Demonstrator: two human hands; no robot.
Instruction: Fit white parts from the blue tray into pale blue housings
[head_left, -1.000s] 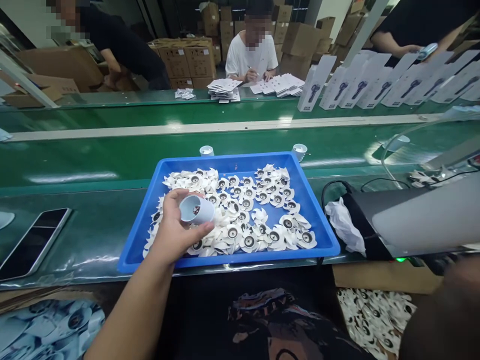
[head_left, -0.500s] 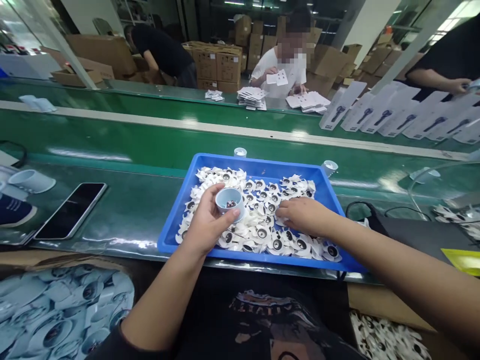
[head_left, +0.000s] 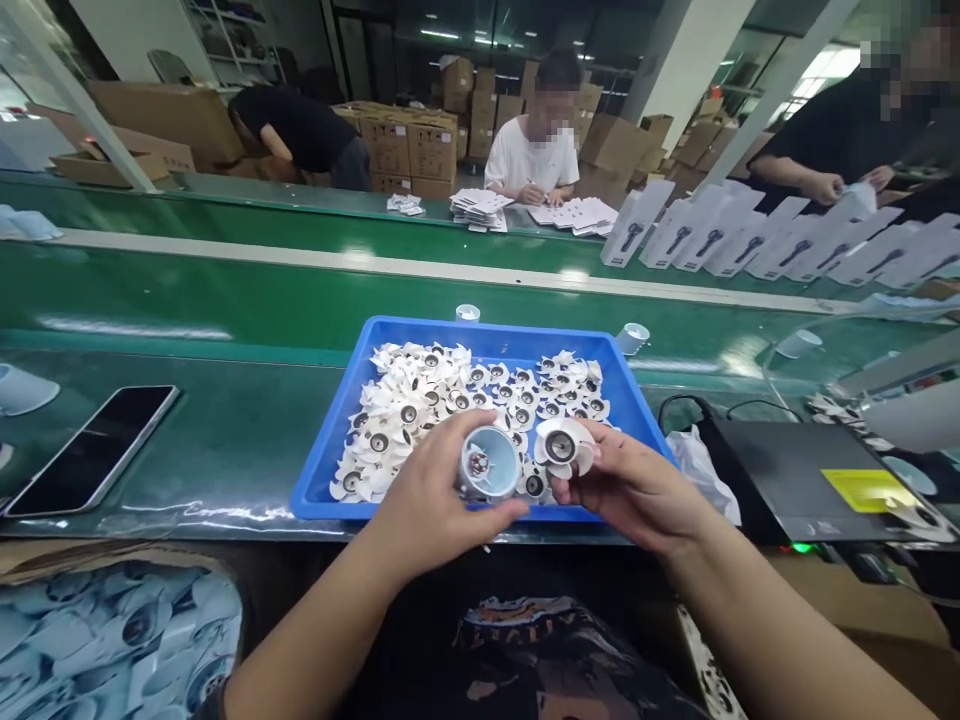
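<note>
low at the near left, blue parts (head_left: 112,645) lay heaped in a box. then came the hands, close together over the near half of the tray (head_left: 328,440)! the left hand (head_left: 442,492) had the cup (head_left: 495,468) firmly gripped, fingers curled around its side, its open mouth toward the camera, a small piece showing inside. the right hand (head_left: 637,490) was closed on the edge of a fan (head_left: 562,443), dark hub in view, just beside the cup but apart from it. white fans (head_left: 409,412) crowded the tray, thickest on the left. a phone (head_left: 94,450) lay flat off left; a crumpled bag (head_left: 705,470) sat off right. past the far rim, two more cups (head_left: 468,314), then cartons (head_left: 626,230) in a row, and a person (head_left: 534,165) in white, bent over papers (head_left: 480,205)!
</note>
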